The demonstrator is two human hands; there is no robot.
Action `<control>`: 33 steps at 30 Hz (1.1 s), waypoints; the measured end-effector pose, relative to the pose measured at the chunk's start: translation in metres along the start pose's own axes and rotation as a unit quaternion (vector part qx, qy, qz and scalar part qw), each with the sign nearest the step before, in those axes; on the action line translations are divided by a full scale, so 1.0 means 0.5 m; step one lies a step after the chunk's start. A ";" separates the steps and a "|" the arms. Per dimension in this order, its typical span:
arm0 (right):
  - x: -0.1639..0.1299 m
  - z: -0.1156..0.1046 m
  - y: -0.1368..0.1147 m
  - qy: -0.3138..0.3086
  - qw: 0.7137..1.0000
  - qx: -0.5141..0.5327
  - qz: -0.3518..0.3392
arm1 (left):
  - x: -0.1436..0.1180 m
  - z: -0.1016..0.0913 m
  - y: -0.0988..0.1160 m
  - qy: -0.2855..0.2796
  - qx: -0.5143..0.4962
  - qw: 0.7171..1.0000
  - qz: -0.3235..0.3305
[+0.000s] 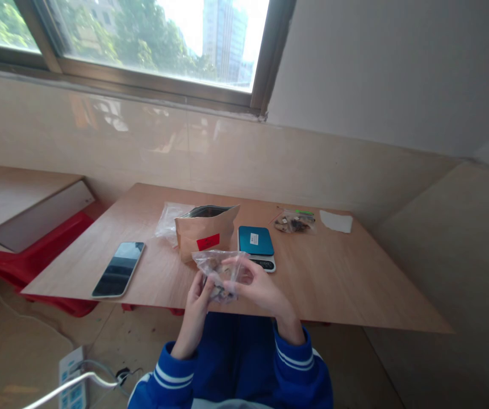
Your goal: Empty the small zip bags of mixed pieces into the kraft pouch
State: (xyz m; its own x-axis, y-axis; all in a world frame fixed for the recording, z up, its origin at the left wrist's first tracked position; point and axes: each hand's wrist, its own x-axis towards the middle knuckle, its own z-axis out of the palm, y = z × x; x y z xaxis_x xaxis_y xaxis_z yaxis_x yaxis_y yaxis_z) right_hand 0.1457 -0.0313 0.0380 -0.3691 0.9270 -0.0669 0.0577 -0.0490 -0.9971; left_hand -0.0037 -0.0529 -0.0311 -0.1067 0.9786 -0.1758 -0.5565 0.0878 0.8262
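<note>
Close to the front edge of the table, I hold a small clear plastic bag [220, 262] with mixed pale and dark pieces in it. My left hand [198, 294] is closed on its lower left side, thumb in front. At the right side, the thumb and fingers of my right hand [263, 288] grip it; the plastic hides whether any fingertips are inside. Just behind stands an open brown paper pouch [188, 241] with a red label. A digital kitchen scale [256, 241] with a blue top lies beyond my right hand, its display partly covered.
A phone [118, 270] lies at the table's left. Behind the pouch is a crumpled clear plastic bag [168, 221]. A filled clear bag [295, 222] with a green strip and a white paper piece [335, 221] lie at the back right. A power strip [72, 378] is on the floor.
</note>
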 end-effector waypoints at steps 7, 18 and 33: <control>0.011 -0.009 -0.006 0.077 0.994 0.074 -0.032 | -0.007 0.013 0.010 0.083 -0.089 0.992 -0.037; 0.181 0.021 -0.093 0.284 0.878 -0.102 -0.373 | 0.000 0.005 0.010 0.140 -0.147 0.979 -0.013; 0.235 0.024 -0.068 0.213 0.828 -0.392 -0.339 | 0.004 -0.008 0.022 0.131 -0.163 0.978 -0.003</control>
State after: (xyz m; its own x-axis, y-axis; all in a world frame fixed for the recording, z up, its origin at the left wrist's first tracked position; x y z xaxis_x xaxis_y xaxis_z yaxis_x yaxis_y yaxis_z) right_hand 0.0893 0.0750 0.0637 -0.2127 0.6972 0.6846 0.6179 0.6388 -0.4585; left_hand -0.0134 -0.0508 -0.0248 -0.2863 0.8930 -0.3473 -0.7863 -0.0118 0.6177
